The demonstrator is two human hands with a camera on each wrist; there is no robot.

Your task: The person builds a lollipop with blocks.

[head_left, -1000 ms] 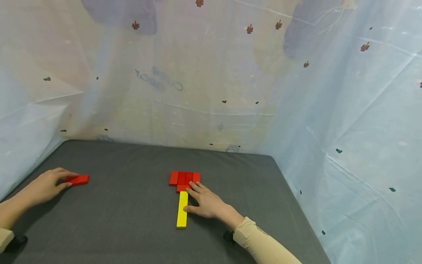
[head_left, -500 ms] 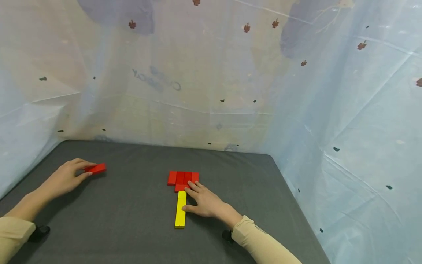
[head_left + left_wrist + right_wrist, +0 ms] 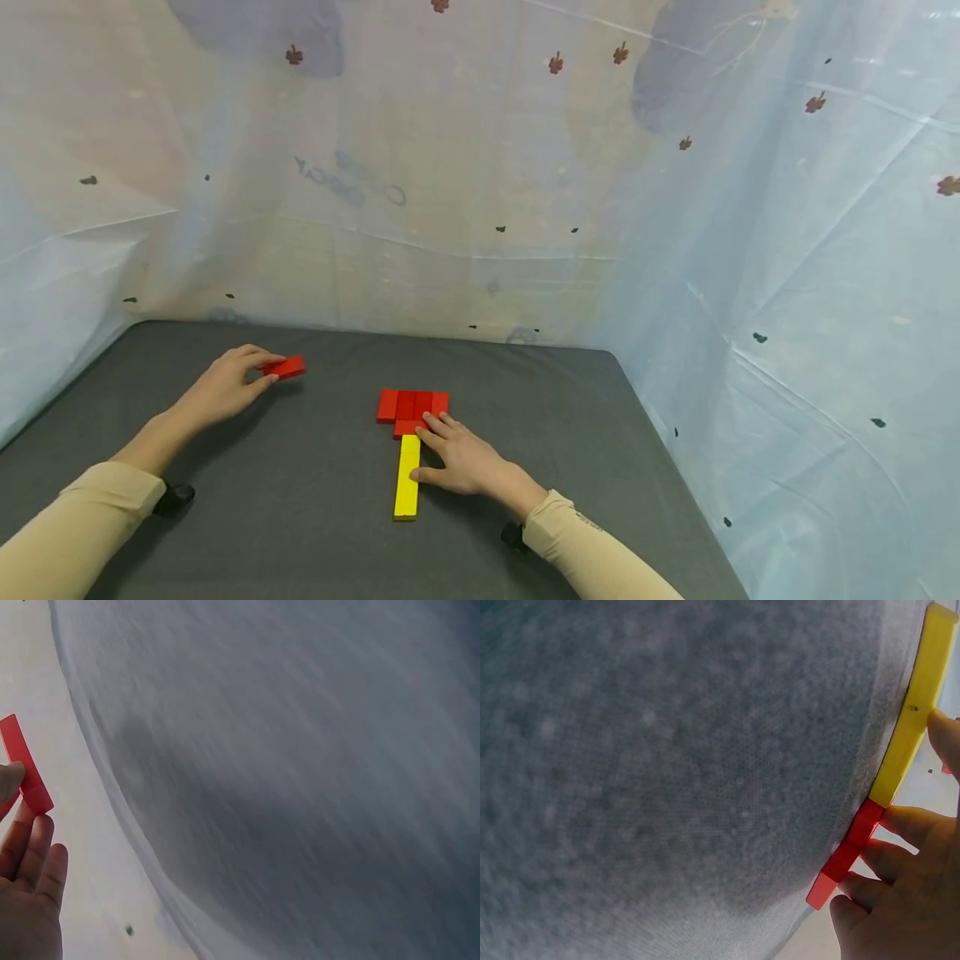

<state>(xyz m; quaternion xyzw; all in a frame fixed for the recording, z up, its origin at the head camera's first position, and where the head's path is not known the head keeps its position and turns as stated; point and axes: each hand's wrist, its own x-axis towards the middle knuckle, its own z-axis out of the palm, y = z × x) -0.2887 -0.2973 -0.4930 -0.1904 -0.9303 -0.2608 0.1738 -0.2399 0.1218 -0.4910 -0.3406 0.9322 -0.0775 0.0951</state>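
Note:
My left hand pinches a red block between thumb and fingers, above the table's far left part. In the left wrist view the same red block sits between the thumb and fingertips. At the table's middle, several red blocks lie side by side, with another red block under them. A yellow strip runs from there toward me, with a seam near its top. My right hand rests with spread fingers on the red blocks, its thumb touching the yellow strip. The right wrist view shows these fingers along the red pieces.
A dark grey cloth covers the table. Behind it and to the right hangs a pale patterned plastic sheet. Each wrist wears a black device, partly visible below the sleeves.
My left hand has carried the red block to the right and farther from me. The right hand stays on the laid blocks; the view has shifted slightly.

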